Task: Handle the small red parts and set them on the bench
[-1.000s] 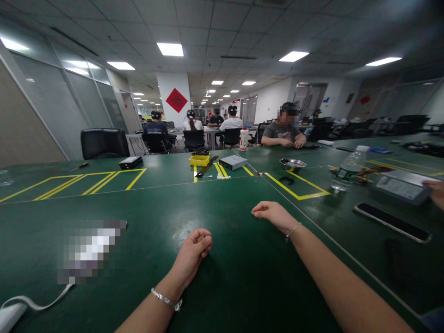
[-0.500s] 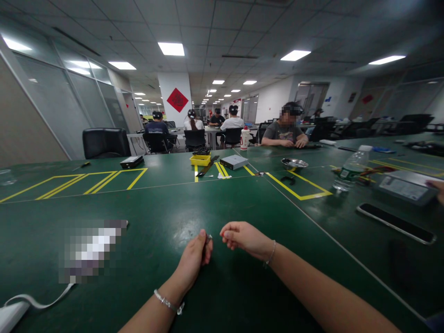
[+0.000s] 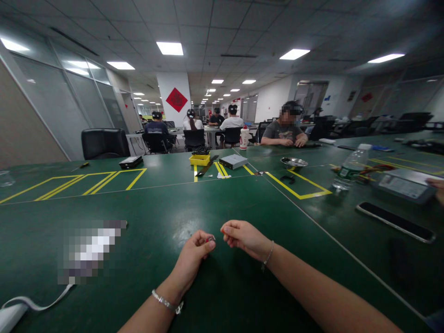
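My left hand (image 3: 194, 252) is closed on a small red and silvery piece (image 3: 210, 239), pinched between thumb and fingers; its kind is too small to make out. Just to the right, my right hand (image 3: 243, 237) is also closed in a pinch. A hint of orange-red shows at its fingertips, but I cannot tell what it is. A narrow gap separates the two hands. Both are held over the green table (image 3: 166, 208), and each wrist wears a bracelet.
A blurred-out object (image 3: 93, 252) with a white cable lies at left. At right are a phone (image 3: 395, 222), a water bottle (image 3: 350, 169) and a grey metal box (image 3: 404, 185) with a co-worker's hand on it. Farther back stand a yellow tray (image 3: 199, 160) and a metal dish (image 3: 293, 163).
My left hand has turned, so its thumb now lies toward the right and the red part of the small piece shows. The right hand is almost unmoved.
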A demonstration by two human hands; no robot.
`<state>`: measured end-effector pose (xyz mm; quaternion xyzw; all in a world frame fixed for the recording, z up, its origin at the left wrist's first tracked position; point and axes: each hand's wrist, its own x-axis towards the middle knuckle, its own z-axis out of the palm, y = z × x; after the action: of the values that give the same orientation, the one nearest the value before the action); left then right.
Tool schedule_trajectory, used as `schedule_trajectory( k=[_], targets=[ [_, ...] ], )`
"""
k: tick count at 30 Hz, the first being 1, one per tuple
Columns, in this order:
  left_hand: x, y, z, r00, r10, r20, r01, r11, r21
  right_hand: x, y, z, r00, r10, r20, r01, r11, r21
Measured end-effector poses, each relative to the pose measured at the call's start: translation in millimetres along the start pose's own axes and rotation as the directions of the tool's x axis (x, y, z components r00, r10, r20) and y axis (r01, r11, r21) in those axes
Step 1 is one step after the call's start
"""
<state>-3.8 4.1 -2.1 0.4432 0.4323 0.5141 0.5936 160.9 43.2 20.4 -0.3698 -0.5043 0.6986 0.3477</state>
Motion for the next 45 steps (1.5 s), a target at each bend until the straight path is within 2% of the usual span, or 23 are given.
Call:
schedule_trajectory(
  k=[5,14,19,27,30,36,41,45],
  targets=[
    [0,-2,-0.1,0.999,0.022,0.027,-0.021,0.999,-0.050,-1,1,2,1.000,-0.002,0.001,0.002,1.000,0.016],
    [0,0,0.1,0.999,0.001,0.032,-0.003,0.997,0.077,-1,2,5,1.000,0.005,0.008,-0.005,0.999,-0.050],
    [0,-1,1.5,0.999,-0.036,-0.008,0.036,0.999,0.014,-2,3,6,1.000,0.008,0.004,-0.008,1.000,-0.026],
    [1,-1,0.0,1.000,0.006,-0.007,-0.006,1.000,0.011,-1,3,5,1.000,0.000,-0.001,0.000,1.000,-0.014],
    [1,-1,-0.5,0.998,0.036,-0.049,-0.032,0.996,0.079,0,3,4,0.999,0.006,-0.034,-0.007,1.000,-0.010],
    [2,4,-2.7,0.966,0.188,-0.179,-0.121,0.937,0.327,1,7,6,0.998,-0.014,-0.054,0.015,1.000,0.014],
    [2,3,-1.7,0.955,0.218,-0.201,-0.105,0.883,0.457,3,15,16,0.993,-0.069,-0.100,0.067,0.998,-0.021],
    [2,1,0.3,0.953,0.246,-0.178,-0.117,0.838,0.533,4,19,23,0.979,-0.121,-0.163,0.112,0.992,-0.063]
  ],
)
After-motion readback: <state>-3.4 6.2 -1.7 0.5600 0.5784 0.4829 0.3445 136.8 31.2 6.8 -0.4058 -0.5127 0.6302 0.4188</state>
